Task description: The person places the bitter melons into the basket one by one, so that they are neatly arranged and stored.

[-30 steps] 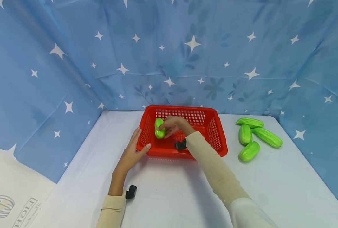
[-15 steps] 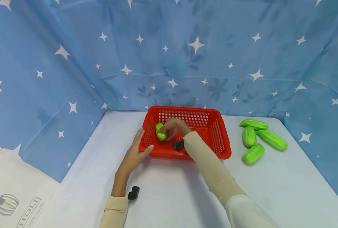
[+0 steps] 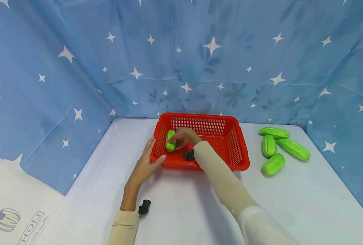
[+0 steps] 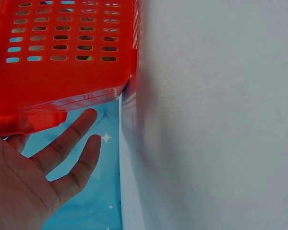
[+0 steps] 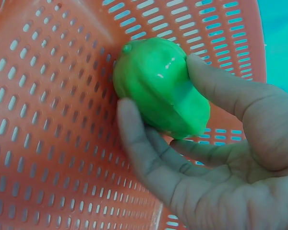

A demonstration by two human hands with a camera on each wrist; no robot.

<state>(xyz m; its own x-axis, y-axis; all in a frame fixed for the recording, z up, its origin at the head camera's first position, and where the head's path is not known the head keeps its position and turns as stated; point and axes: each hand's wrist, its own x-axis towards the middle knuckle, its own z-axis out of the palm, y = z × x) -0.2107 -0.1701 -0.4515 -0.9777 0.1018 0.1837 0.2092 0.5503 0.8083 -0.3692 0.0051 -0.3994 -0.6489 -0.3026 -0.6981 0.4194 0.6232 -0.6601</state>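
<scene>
Inside the red plastic basket (image 3: 234, 146), at its left end, my right hand (image 3: 185, 136) holds a ridged green gourd (image 3: 171, 147). The right wrist view shows the thumb on one side of the gourd (image 5: 151, 72) and fingertips on the other, close against the slotted wall. My left hand (image 3: 144, 166) rests at the basket's front left corner, thumb near the front rim and fingers along the left side. In the left wrist view that hand's fingers (image 4: 77, 170) are spread and loosely straight just below the rim.
On the white table (image 3: 175, 217), right of the basket, lies a cluster of several similar green gourds (image 3: 268, 146). A blue star-patterned curtain (image 3: 212, 75) stands close behind the basket and along both sides. Black wrist-camera mounts (image 3: 144, 207) sit on both sleeves.
The held gourd has shifted slightly toward the front left of the basket, tilting and then straightening. My left hand stays at the corner. The whole head view has shifted a little.
</scene>
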